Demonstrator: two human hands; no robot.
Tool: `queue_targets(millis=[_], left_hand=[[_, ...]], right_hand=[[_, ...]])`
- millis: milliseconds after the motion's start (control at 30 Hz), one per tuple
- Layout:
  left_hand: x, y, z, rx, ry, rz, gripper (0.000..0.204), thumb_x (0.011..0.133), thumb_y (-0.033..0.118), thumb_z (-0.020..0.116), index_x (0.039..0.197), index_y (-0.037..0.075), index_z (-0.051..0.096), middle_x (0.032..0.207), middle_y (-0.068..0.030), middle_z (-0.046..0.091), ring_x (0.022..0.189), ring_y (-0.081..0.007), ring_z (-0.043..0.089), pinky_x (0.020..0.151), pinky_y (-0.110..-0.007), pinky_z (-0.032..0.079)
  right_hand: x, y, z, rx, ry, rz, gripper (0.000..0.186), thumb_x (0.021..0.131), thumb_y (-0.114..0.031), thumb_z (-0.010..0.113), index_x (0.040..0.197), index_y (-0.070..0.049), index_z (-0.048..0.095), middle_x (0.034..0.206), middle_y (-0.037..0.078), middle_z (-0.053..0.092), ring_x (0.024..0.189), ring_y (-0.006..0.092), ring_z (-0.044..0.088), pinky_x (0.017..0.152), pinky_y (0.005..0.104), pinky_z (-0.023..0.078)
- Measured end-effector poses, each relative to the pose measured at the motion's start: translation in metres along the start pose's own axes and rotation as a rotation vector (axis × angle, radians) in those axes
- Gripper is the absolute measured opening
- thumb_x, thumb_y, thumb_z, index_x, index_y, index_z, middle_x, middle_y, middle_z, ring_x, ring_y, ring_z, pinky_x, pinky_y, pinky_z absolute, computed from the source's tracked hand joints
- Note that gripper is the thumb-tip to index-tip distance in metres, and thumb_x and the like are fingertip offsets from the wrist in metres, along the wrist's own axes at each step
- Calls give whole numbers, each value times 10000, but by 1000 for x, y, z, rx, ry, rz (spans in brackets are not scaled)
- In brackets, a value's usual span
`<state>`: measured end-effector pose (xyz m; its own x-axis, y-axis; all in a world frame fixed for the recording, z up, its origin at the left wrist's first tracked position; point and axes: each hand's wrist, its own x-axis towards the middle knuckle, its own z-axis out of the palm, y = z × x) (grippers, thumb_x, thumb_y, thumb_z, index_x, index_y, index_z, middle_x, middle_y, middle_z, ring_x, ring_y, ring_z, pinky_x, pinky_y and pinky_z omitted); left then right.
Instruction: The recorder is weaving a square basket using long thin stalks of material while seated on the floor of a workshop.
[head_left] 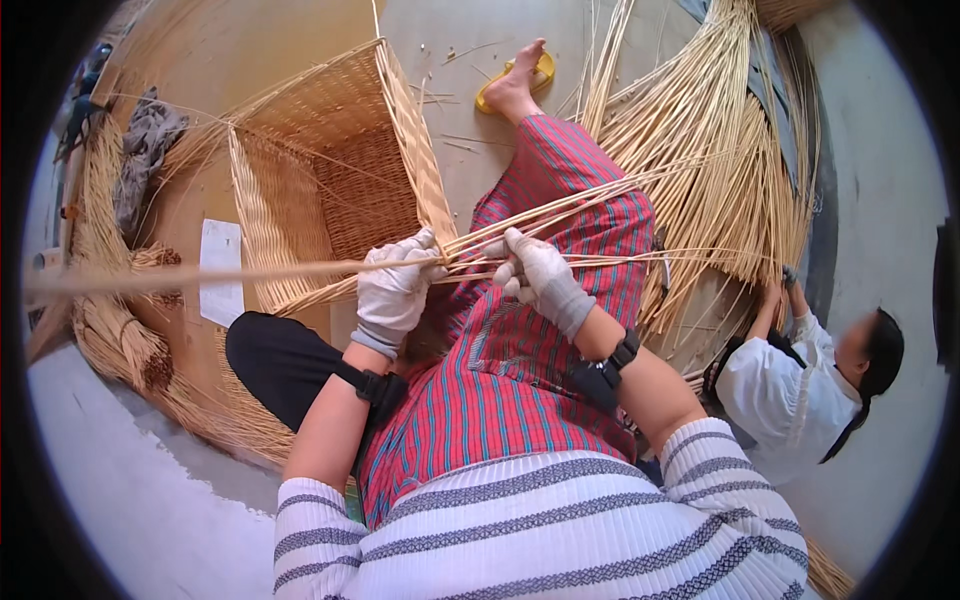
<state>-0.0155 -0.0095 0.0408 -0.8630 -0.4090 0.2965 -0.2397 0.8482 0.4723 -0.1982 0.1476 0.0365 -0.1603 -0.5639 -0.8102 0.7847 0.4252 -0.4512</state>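
Note:
My gloved left hand [392, 285] grips the near right corner of a woven wicker basket [270, 225], with pale canes around its fingers. The basket lies tilted with its open top toward me. My gloved right hand [540, 275] is just right of that corner, fingers curled round loose cane strands [590, 200] that stretch from the basket across my red plaid-covered leg. Another long blurred cane [200, 272] crosses leftward near the camera. What lies under my left fingers is partly hidden.
A large fan of canes [710, 170] lies at right, where a co-worker [790, 390] in white handles it. At left are cane bundles [120, 340], a grey cloth [145, 150], a white sheet [220, 270] and a black padded object [280, 365]. My bare foot rests on a yellow slipper [540, 78].

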Motion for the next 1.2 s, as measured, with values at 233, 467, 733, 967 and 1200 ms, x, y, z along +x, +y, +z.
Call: queue_targets(millis=[233, 467, 733, 967, 1200], left_hand=[[1, -3, -2, -37, -15, -10, 253, 739, 185, 823, 955, 126, 704, 1124, -85, 717, 975, -268, 678, 830, -405, 498], [3, -3, -1, -32, -34, -21, 299, 700, 114, 832, 962, 114, 689, 1101, -90, 722, 939, -266, 686, 796, -396, 506], [-5, -3, 0, -120, -11, -131, 346, 696, 120, 861, 986, 112, 673, 1034, -80, 702, 953, -289, 681, 774, -397, 528], [-12, 6, -16, -181, -97, -202, 261, 723, 145, 840, 878, 92, 638, 797, -84, 636, 770, -308, 621, 719, -415, 487], [-55, 30, -56, -167, -425, -363, 317, 783, 241, 849, 881, 47, 618, 765, -105, 643, 733, -253, 640, 693, -350, 521]], right_hand=[[-8, -6, 13, -50, 111, -86, 346, 1047, -384, 499, 979, -97, 680, 614, 18, 629, 442, 70, 529, 381, 217, 359], [-20, -65, 57, -1267, -29, -915, 345, 986, -314, 579, 887, 1, 679, 705, 205, 652, 699, 344, 688, 657, 435, 527], [72, -74, 80, -1512, -111, -612, 453, 979, -492, 563, 1067, -82, 734, 992, 175, 727, 969, 366, 685, 850, 431, 532], [65, -44, 74, -1290, -130, -758, 412, 980, -479, 596, 1054, -97, 731, 953, 172, 719, 922, 349, 694, 789, 411, 542], [26, 0, 72, -1288, -325, -563, 469, 992, -520, 533, 1041, -103, 739, 923, 139, 738, 880, 331, 709, 780, 403, 551]])
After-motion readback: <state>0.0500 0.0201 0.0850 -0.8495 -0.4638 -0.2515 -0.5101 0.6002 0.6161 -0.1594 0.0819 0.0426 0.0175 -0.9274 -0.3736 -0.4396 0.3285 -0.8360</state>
